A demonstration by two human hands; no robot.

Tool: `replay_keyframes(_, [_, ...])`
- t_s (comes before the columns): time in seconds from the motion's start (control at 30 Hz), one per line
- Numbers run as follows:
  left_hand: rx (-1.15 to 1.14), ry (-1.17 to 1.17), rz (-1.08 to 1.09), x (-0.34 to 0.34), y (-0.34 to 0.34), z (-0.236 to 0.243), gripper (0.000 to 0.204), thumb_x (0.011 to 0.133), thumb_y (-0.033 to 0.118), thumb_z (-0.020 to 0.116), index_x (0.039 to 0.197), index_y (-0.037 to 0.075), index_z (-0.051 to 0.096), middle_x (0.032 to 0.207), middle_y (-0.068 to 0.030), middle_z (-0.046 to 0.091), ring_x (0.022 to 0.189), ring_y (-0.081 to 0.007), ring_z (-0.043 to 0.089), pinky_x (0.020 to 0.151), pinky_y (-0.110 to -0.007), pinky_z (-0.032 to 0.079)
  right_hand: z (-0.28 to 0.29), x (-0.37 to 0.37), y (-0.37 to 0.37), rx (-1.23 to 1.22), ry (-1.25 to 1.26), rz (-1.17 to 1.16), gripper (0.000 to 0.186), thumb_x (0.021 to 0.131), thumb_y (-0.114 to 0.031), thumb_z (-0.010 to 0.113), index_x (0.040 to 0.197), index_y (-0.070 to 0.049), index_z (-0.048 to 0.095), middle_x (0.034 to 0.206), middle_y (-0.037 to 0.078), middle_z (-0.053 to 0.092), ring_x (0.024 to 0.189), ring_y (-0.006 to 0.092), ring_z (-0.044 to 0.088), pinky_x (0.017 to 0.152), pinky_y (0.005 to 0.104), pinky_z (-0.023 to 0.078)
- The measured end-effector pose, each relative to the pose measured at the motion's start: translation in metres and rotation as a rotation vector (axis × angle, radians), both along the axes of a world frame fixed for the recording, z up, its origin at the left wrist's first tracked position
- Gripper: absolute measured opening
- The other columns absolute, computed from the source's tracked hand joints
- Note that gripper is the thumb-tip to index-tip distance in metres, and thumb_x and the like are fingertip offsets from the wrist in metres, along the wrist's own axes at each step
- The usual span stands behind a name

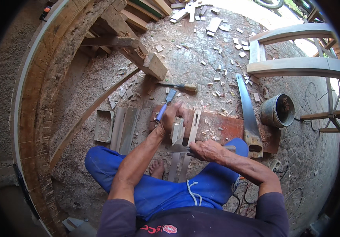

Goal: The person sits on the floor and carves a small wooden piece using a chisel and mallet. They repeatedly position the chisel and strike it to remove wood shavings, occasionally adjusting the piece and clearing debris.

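Note:
My left hand (172, 117) is closed around a short pale wood block (177, 132), standing between my legs. In my right hand (207, 150) is a tool with a flat dark metal blade (178, 149); its exact kind is unclear. The blade lies across the near end of the block, its other end sticking out to the right of my fist. Beside the block, a long wood strip with a slot (195, 124) rests across a reddish board (229, 126). A chisel with a blue-purple handle (161, 113) lies against the outer side of my left hand.
A wooden-handled tool (183, 86) lies beyond the chisel. To the right are a handsaw (248, 106) and a bucket (276, 111). Wood strips (124, 128) lie left. A large timber frame (39, 91) stands far left, a pale wood frame (296, 67) far right. Offcuts and shavings litter the floor.

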State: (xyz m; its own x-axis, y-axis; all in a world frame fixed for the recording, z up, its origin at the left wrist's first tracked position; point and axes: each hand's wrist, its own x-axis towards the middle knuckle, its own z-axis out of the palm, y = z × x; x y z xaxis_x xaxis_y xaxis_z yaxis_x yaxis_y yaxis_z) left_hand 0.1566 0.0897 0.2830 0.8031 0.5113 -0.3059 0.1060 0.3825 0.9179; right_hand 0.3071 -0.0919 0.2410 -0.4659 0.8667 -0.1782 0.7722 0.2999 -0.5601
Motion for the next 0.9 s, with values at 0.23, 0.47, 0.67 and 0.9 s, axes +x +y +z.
replay_keyframes(0.23, [-0.023,0.045,0.027,0.005,-0.005,0.000,0.077,0.106,0.054,0.025,0.059,0.003,0.059,0.062,-0.0103,0.058,0.064,-0.0201,0.055,0.073,-0.030,0.045,-0.001,0.001,-0.023,0.047,0.054,-0.058,0.026,0.102,-0.029,0.053,0.100,-0.003,0.050,0.072,0.018,0.065,0.065,0.0380,0.071,0.054,0.0493,0.057])
replay_keyframes(0.47, [-0.053,0.113,0.021,0.004,-0.007,-0.011,0.077,0.107,0.050,0.023,0.056,0.002,0.057,0.058,-0.0128,0.056,0.061,-0.0222,0.054,0.070,-0.034,0.046,0.014,-0.005,-0.026,0.052,0.187,-0.008,0.025,0.101,-0.026,0.052,0.098,-0.002,0.049,0.067,0.019,0.066,0.065,0.0395,0.071,0.057,0.0508,0.057])
replay_keyframes(0.67, [-0.059,0.030,-0.002,-0.005,-0.003,-0.012,0.077,0.108,0.049,0.023,0.056,0.002,0.055,0.057,-0.0127,0.055,0.063,-0.0251,0.054,0.072,-0.037,0.045,-0.026,0.006,0.000,-0.072,-0.042,-0.141,0.024,0.100,-0.023,0.054,0.092,-0.001,0.052,0.065,0.019,0.067,0.063,0.0376,0.071,0.056,0.0507,0.056])
replay_keyframes(0.9, [0.432,-0.039,0.227,-0.034,-0.034,-0.014,0.083,0.105,0.067,0.023,0.096,-0.002,0.067,0.096,-0.0184,0.069,0.100,-0.0259,0.065,0.100,-0.040,0.046,-0.044,-0.006,-0.008,-0.050,0.002,-0.273,0.031,0.102,-0.030,0.052,0.094,0.000,0.052,0.069,0.021,0.068,0.068,0.0412,0.072,0.058,0.0525,0.057])
